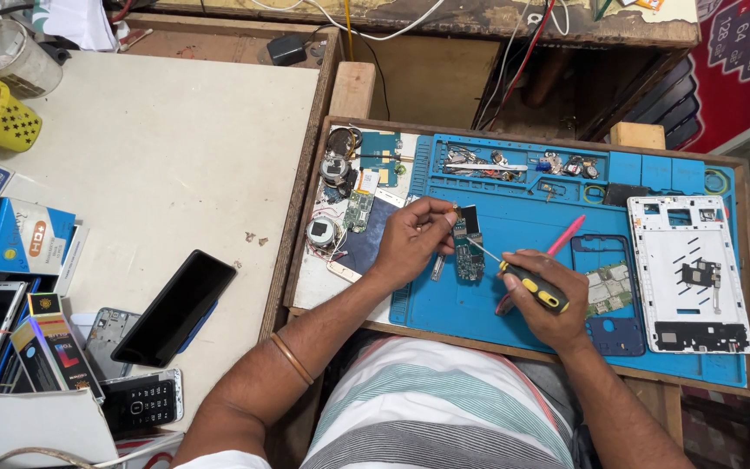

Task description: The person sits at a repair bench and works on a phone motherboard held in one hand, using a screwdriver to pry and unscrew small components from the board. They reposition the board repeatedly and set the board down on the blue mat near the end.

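Lying bare on the blue work mat (514,217), the small circuit board (468,252) is already out of its casing. Left hand (410,239) fingers pinch its top edge; right hand (549,300) wraps closed around a screwdriver (527,282), tip on the board. Reassembly remains; white frame (692,274) lies well apart.

Small green circuit board (469,252) flat on blue mat, black-yellow screwdriver (527,282) tip on it

Blue-and-white boxes (10,234) stand at the table's left edge, a dark-screened phone (175,306) lying flat beside them.
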Action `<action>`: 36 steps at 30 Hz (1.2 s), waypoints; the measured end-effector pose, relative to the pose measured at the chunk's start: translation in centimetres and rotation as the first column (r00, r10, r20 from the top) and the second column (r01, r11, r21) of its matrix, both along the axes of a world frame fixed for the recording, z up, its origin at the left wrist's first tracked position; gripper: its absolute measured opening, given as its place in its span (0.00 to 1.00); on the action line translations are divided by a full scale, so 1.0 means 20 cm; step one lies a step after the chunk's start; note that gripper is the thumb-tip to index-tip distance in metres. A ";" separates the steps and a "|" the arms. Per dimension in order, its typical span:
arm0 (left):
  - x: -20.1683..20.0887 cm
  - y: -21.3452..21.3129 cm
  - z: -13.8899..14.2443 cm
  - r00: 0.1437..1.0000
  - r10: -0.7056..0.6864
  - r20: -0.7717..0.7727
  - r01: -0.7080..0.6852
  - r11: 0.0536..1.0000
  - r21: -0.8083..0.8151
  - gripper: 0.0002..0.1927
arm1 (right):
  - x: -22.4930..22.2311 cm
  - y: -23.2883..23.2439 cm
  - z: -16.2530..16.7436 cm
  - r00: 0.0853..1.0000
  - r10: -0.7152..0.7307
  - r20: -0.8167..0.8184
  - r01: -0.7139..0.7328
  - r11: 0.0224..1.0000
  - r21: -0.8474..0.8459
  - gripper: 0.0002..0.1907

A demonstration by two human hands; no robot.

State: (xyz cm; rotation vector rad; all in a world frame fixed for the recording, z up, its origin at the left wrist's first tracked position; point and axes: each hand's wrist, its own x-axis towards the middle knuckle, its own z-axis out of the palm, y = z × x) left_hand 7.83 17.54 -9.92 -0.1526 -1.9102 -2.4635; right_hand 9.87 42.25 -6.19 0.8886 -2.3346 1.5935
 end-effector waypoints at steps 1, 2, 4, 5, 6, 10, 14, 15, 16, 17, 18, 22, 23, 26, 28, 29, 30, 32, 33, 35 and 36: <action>0.00 0.00 0.00 1.000 0.009 0.005 -0.009 1.000 0.007 0.12 | 0.00 0.01 0.00 0.998 0.000 0.056 0.002 0.999 -0.035 0.13; 0.00 -0.01 0.00 1.000 0.018 0.012 -0.019 1.000 0.015 0.12 | 0.00 0.01 0.00 0.993 0.002 0.114 0.006 0.998 -0.069 0.13; -0.01 -0.01 0.00 1.000 0.024 0.015 -0.025 0.999 0.021 0.13 | 0.01 0.01 -0.01 0.995 0.004 0.100 0.007 0.995 -0.101 0.13; -0.01 -0.01 0.00 1.000 0.028 0.013 -0.028 0.999 0.024 0.13 | 0.00 0.01 -0.02 0.996 0.005 0.091 0.006 0.993 -0.118 0.13; -0.01 -0.02 0.01 1.000 0.028 0.014 -0.028 0.999 0.025 0.13 | 0.01 0.02 -0.02 0.996 -0.016 0.088 0.026 0.992 -0.121 0.13; -0.02 -0.02 0.02 0.999 0.013 0.043 -0.015 0.998 0.060 0.14 | 0.00 0.01 -0.05 0.994 -0.061 0.090 0.076 0.982 -0.172 0.14; -0.01 -0.01 0.02 0.994 -0.021 0.110 0.008 0.993 0.118 0.14 | -0.01 0.01 -0.06 0.994 -0.037 0.106 0.059 0.975 -0.212 0.15; -0.01 -0.01 0.02 0.995 -0.021 0.101 0.009 0.992 0.122 0.14 | -0.01 0.01 -0.06 0.994 -0.035 0.100 0.055 0.977 -0.206 0.15; -0.01 -0.01 0.02 0.996 -0.021 0.091 0.009 0.992 0.127 0.14 | -0.01 0.01 -0.06 0.995 -0.032 0.094 0.051 0.978 -0.201 0.15; -0.01 -0.01 0.01 0.996 -0.022 0.083 0.011 0.991 0.131 0.14 | -0.01 0.01 -0.07 0.996 -0.030 0.089 0.047 0.980 -0.195 0.14; -0.01 -0.01 0.01 0.995 -0.023 0.100 0.009 0.991 0.131 0.14 | 0.00 0.01 -0.07 0.996 -0.034 0.083 0.049 0.982 -0.184 0.14; -0.02 -0.01 0.00 0.991 -0.027 0.132 0.010 0.992 0.130 0.15 | 0.00 0.01 -0.07 0.995 -0.045 0.085 0.059 0.984 -0.169 0.14; -0.02 -0.01 0.01 0.991 -0.028 0.130 0.012 0.992 0.128 0.15 | 0.00 0.01 -0.07 0.995 -0.047 0.090 0.062 0.983 -0.173 0.14; -0.01 0.00 0.02 0.989 -0.057 0.137 0.035 0.987 0.157 0.14 | 0.00 0.00 -0.06 0.991 -0.037 0.127 0.060 0.980 -0.187 0.14; 0.00 0.01 0.03 0.988 -0.082 0.129 0.063 0.987 0.146 0.15 | 0.00 0.00 -0.06 0.992 -0.054 0.111 0.071 0.985 -0.157 0.13; 0.01 0.01 0.04 0.988 -0.094 0.126 0.076 0.987 0.142 0.15 | 0.00 0.00 -0.06 0.993 -0.063 0.105 0.077 0.987 -0.141 0.13; 0.02 0.02 0.05 0.987 -0.112 0.117 0.100 0.990 0.102 0.15 | 0.00 0.00 -0.06 0.990 -0.085 0.116 0.099 0.988 -0.120 0.13; 0.05 0.04 0.06 0.983 -0.149 0.104 0.148 0.989 0.023 0.16 | 0.00 0.00 -0.06 0.982 -0.130 0.140 0.141 0.987 -0.077 0.14; 0.07 0.05 0.07 0.980 -0.185 0.070 0.185 0.983 -0.004 0.16 | 0.01 0.00 -0.06 0.983 -0.121 0.140 0.135 0.986 -0.098 0.14; 0.10 0.06 0.08 0.967 -0.255 0.004 0.255 0.965 -0.062 0.16 | 0.00 -0.01 -0.06 0.985 -0.103 0.139 0.122 0.982 -0.142 0.16; 0.11 0.06 0.09 0.965 -0.260 -0.036 0.255 0.961 -0.112 0.16 | 0.00 0.00 -0.07 0.984 -0.090 0.153 0.114 0.982 -0.154 0.16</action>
